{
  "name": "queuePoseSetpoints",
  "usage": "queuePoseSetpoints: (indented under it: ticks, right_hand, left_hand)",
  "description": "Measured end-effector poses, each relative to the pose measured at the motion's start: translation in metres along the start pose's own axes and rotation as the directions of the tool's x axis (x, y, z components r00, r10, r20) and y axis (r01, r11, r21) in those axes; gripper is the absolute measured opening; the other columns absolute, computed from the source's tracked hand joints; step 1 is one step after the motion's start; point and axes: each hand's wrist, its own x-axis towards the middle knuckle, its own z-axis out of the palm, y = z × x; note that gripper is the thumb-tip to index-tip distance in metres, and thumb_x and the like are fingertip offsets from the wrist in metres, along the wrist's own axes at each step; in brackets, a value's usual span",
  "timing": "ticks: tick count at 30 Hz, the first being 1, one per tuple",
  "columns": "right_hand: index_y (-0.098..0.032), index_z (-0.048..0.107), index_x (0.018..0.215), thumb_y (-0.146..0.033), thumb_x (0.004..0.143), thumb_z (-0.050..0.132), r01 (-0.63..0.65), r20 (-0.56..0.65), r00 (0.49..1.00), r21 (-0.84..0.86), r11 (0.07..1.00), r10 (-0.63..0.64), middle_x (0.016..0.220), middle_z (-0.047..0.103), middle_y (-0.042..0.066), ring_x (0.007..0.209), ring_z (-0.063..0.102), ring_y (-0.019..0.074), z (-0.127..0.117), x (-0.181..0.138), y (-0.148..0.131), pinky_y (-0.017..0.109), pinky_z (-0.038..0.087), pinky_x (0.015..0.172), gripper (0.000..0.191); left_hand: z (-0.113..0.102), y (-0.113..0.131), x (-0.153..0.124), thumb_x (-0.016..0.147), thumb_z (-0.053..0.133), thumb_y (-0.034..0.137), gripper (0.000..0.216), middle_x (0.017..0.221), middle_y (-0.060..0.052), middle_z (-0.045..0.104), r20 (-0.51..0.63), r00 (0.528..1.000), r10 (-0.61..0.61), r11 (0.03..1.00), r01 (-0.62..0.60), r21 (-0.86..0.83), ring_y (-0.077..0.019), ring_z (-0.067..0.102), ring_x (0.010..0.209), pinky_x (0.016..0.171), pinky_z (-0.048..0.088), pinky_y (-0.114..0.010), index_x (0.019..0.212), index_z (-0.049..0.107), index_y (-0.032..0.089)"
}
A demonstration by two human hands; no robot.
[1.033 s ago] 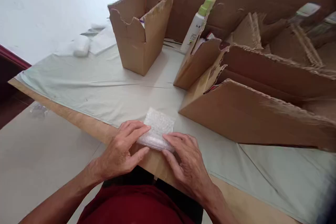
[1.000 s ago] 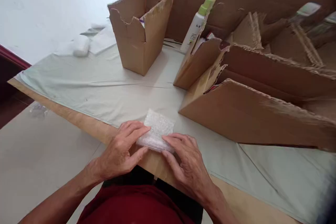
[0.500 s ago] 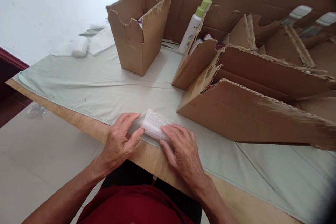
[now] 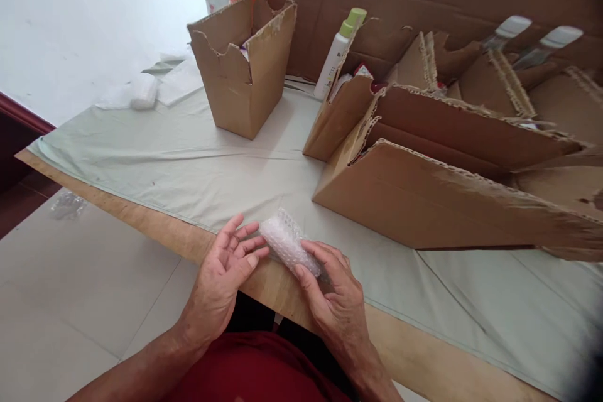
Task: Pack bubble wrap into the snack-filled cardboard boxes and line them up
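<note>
A roll of bubble wrap (image 4: 289, 240) slants over the table's front edge; what lies inside it, if anything, cannot be made out. Its near right end is gripped between the thumb and fingers of my right hand (image 4: 332, 289). At the other end, my left hand (image 4: 226, 270) has its palm turned up and its fingers spread. Those fingertips come close to the roll's left side without closing on it.
Cardboard boxes with cut rims stand behind: a tall one (image 4: 230, 88) and a long one (image 4: 424, 201) at right. A white bottle with a green cap (image 4: 334, 56) leans there. More bubble wrap (image 4: 144, 91) lies back left. The wooden edge (image 4: 155, 226) runs diagonally.
The bubble wrap roll has turned and tilted in my right hand, its near end lower. My left hand has rolled palm up, and its fingers have spread.
</note>
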Motion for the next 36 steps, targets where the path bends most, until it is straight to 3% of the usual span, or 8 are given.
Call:
queuePoseSetpoints:
  ticks: [8, 13, 18, 21, 27, 30, 34, 36]
  right_hand:
    - [-0.03, 0.063, 0.123, -0.022, 0.098, 0.061, -0.107, -0.068, 0.99, 0.183, 0.977, 0.121, 0.113, 0.07, 0.003, 0.103, 0.067, 0.0188, 0.006, -0.026, -0.007, 0.033, 0.056, 0.089, 0.027]
    - [-0.027, 0.064, 0.123, -0.022, 0.097, 0.061, 0.025, -0.029, 0.999, 0.085, 0.996, -0.023, 0.117, 0.069, 0.006, 0.109, 0.065, 0.0225, -0.005, -0.034, -0.004, 0.04, 0.054, 0.093, 0.027]
    - [-0.028, 0.052, 0.143, -0.044, 0.096, 0.064, -0.046, 0.071, 0.997, 0.072, 0.996, 0.04, 0.136, 0.061, 0.011, 0.12, 0.064, 0.0252, -0.046, -0.028, -0.001, 0.04, 0.056, 0.097, 0.051]
    - [-0.029, 0.05, 0.145, -0.04, 0.089, 0.073, -0.083, 0.243, 0.969, 0.129, 0.988, 0.049, 0.132, 0.066, 0.008, 0.114, 0.067, 0.0237, -0.068, -0.022, -0.005, 0.038, 0.057, 0.097, 0.062]
    - [-0.025, 0.066, 0.104, -0.014, 0.086, 0.066, -0.144, 0.288, 0.949, 0.038, 0.989, 0.127, 0.091, 0.074, -0.001, 0.083, 0.069, 0.018, -0.09, -0.024, -0.001, 0.032, 0.057, 0.081, 0.021]
    - [-0.024, 0.065, 0.097, -0.019, 0.087, 0.067, -0.134, 0.24, 0.962, -0.003, 0.991, 0.13, 0.084, 0.072, -0.001, 0.079, 0.068, 0.0185, -0.105, -0.027, 0.009, 0.031, 0.056, 0.072, 0.012]
    - [-0.026, 0.065, 0.101, -0.022, 0.089, 0.069, -0.049, 0.252, 0.966, -0.017, 0.999, 0.052, 0.089, 0.073, -0.002, 0.08, 0.07, 0.0171, -0.14, -0.023, 0.014, 0.027, 0.057, 0.068, 0.013]
    - [-0.029, 0.065, 0.107, -0.021, 0.089, 0.068, 0.025, 0.214, 0.977, -0.044, 0.999, -0.015, 0.092, 0.075, -0.002, 0.082, 0.071, 0.0165, -0.165, -0.02, 0.014, 0.026, 0.059, 0.07, 0.02]
  left_hand:
    - [0.013, -0.006, -0.024, 0.085, 0.08, 0.031, 0.052, 0.138, -0.011, 0.065, 0.352, 0.914, -0.201, 0.971, 0.234, -0.054, -0.0295, 0.056, 0.136, 0.118, 0.043, -0.045, 0.134, 0.064, 0.022]
    - [0.014, -0.014, -0.023, 0.088, 0.077, 0.035, 0.043, 0.127, -0.009, 0.072, 0.328, 0.931, -0.159, 0.987, 0.16, 0.025, -0.0276, 0.065, 0.123, 0.107, 0.052, -0.041, 0.128, 0.067, 0.023]
    - [0.019, -0.005, -0.022, 0.09, 0.067, 0.023, 0.037, 0.112, -0.006, 0.077, 0.433, 0.889, -0.148, 0.878, -0.083, 0.471, -0.0243, 0.072, 0.102, 0.088, 0.06, -0.033, 0.128, 0.068, 0.026]
    - [0.025, -0.009, -0.022, 0.085, 0.062, 0.014, 0.047, 0.117, -0.004, 0.076, 0.593, 0.802, -0.069, 0.695, -0.388, 0.605, -0.025, 0.073, 0.101, 0.085, 0.061, -0.033, 0.128, 0.067, 0.03]
    - [0.036, -0.008, -0.017, 0.08, 0.067, 0.015, 0.051, 0.111, -0.003, 0.078, 0.761, 0.642, 0.097, 0.443, -0.713, 0.544, -0.0233, 0.077, 0.093, 0.076, 0.064, -0.028, 0.128, 0.06, 0.032]
    - [0.065, 0.024, 0.001, 0.085, 0.071, 0.025, 0.058, 0.134, -0.01, 0.069, 0.832, 0.484, 0.271, 0.189, -0.874, 0.447, -0.0282, 0.069, 0.12, 0.096, 0.06, -0.037, 0.14, 0.052, 0.029]
    - [0.126, 0.058, 0.039, 0.09, 0.067, 0.019, 0.06, 0.152, -0.017, 0.052, 0.864, 0.188, 0.467, -0.2, -0.929, 0.311, -0.0347, 0.043, 0.148, 0.119, 0.039, -0.054, 0.146, 0.047, 0.021]
    - [0.148, 0.058, 0.055, 0.09, 0.063, 0.012, 0.051, 0.147, -0.018, 0.057, 0.858, 0.12, 0.499, -0.304, -0.903, 0.303, -0.036, 0.042, 0.148, 0.12, 0.034, -0.06, 0.139, 0.052, 0.019]
